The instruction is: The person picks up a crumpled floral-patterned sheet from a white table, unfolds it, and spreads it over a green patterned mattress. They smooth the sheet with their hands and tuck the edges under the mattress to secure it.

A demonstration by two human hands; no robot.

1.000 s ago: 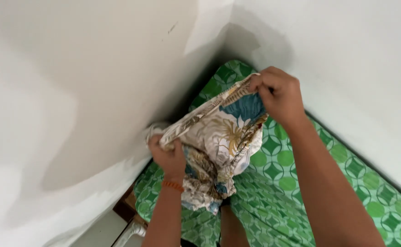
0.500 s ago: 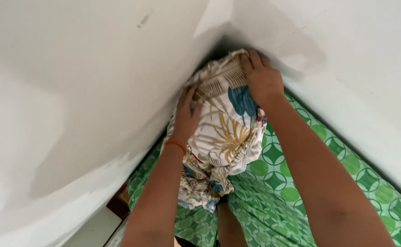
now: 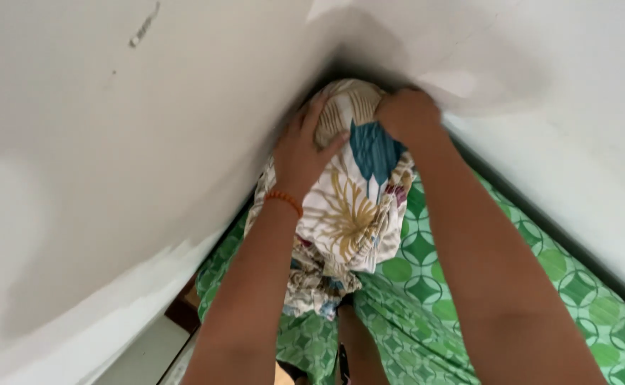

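Nearest, low in view: two bare forearms reaching up and away, over a green mattress (image 3: 540, 299) with a circle-and-diamond pattern. At the near left, a strip of pale floor (image 3: 138, 356) and a dark bit of bed frame (image 3: 184, 314) past the mattress edge.

Further on, between the arms: a bunched floral cloth (image 3: 348, 214), white with tan fronds and a blue leaf, hanging in loose folds down to the mattress. Soft and limp by the look of it, probably light, sagging wherever unsupported; no stiff edge to grip. Best taken by a gathered handful or along a hem, with the fabric pinched rather than pressed flat.

Far end, in the corner where the two white walls (image 3: 113, 157) meet: the top of the cloth pushed up against the corner. Left hand (image 3: 302, 146), an orange band at the wrist, spread nearly flat with fingers apart, pressing on the bundle's left side rather than closing round it. Right hand (image 3: 409, 117) curled into a tight fist at the bundle's upper right, knuckles toward the wall, apparently clutching a fold of fabric, though the fingertips are hidden. Both wrists roughly in line with the forearms.
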